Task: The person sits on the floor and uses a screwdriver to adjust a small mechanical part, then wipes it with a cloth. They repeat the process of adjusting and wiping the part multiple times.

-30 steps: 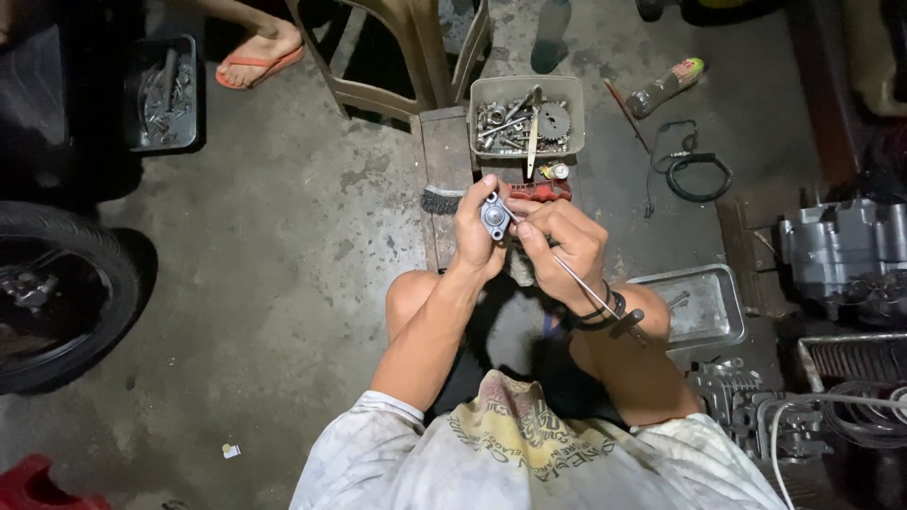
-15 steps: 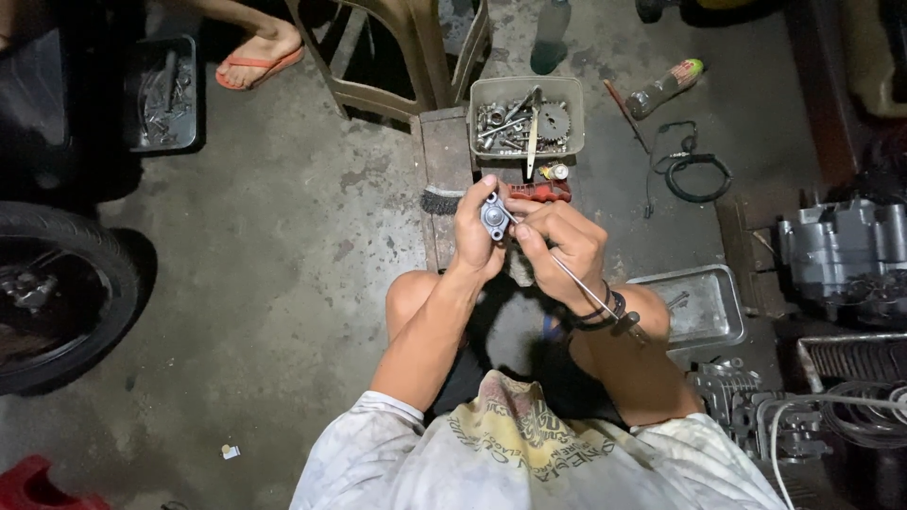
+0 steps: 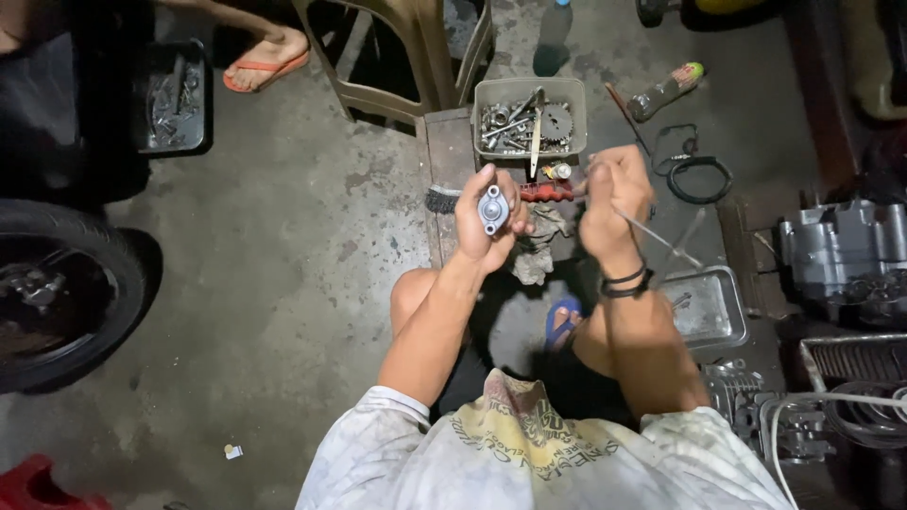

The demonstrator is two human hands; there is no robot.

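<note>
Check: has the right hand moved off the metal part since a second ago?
Yes. The right hand has pulled rightward from the metal part, judged against the parts bin.

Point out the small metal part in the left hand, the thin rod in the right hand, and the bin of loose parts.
small metal part [image 3: 493, 209], head view, on its round grey centre.
thin rod [image 3: 661, 242], head view, mid-shaft below the right hand.
bin of loose parts [image 3: 529, 89], head view, on its far rim.

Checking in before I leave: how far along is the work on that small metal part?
Done: the small grey metal part is off any machine, free in the left hand. In hand: the right hand grips a thin metal rod, held apart from the part. Left: the engine block sits open on the floor, and loose parts fill the bin.
</note>
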